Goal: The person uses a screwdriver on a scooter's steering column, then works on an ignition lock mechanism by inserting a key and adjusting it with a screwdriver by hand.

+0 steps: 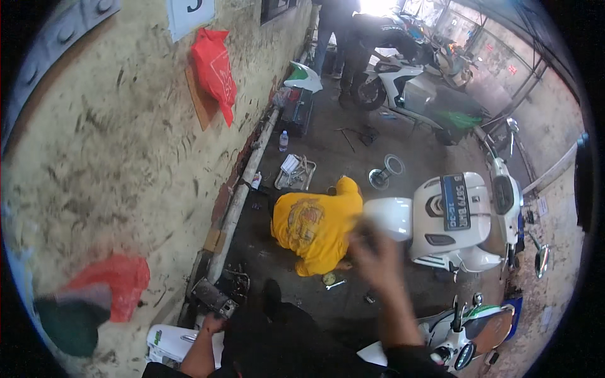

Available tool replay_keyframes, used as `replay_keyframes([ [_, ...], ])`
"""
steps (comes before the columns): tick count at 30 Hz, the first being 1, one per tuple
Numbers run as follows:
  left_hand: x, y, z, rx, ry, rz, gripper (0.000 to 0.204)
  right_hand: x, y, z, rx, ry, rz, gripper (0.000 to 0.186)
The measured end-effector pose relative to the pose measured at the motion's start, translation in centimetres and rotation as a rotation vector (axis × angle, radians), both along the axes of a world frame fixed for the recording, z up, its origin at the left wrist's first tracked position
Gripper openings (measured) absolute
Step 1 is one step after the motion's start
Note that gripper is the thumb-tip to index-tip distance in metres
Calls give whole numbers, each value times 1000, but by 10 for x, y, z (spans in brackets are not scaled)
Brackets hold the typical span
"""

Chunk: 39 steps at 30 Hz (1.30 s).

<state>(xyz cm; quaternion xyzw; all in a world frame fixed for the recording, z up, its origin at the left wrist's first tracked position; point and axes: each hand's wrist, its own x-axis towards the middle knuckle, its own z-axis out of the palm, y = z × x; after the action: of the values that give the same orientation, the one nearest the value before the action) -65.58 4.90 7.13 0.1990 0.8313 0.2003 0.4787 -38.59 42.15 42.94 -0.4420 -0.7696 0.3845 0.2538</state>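
Observation:
My left hand [214, 322] is low beside the wall, at the near end of a dark grey metal box [214, 298] that looks like a toolbox. Its fingers are too small and partly hidden to show a grip. In front of me my right hand [377, 255] is raised and smeared by motion, and I make out nothing in it. Beyond it a person in a yellow shirt [309, 223] crouches at the white scooter [463, 217]. White bodywork [167, 340] lies by my left forearm. A wrench [336, 285] rests on the floor near the person.
A pipe [242, 195] runs along the stained left wall, where a red bag [214, 75] hangs. A tray of parts [296, 173], a bottle [283, 140] and a metal disc [378, 179] are on the floor. Another scooter [466, 331] stands at the near right, and a motorcycle [422, 94] stands farther off.

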Motion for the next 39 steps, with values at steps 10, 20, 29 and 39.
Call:
replay_keyframes([
  [10,-170,340,45,222,-57,166,31,11,-1,-382,-906,-416,-255,49],
  [20,-225,721,24,287,-239,-208,31,-14,-67,-505,-1141,-342,-766,38],
  [29,-213,870,-42,279,-118,-332,41,-75,229,-508,-747,-272,-473,26],
  [39,-92,1248,-24,659,64,-673,47,58,704,-491,-749,512,-1197,37],
])
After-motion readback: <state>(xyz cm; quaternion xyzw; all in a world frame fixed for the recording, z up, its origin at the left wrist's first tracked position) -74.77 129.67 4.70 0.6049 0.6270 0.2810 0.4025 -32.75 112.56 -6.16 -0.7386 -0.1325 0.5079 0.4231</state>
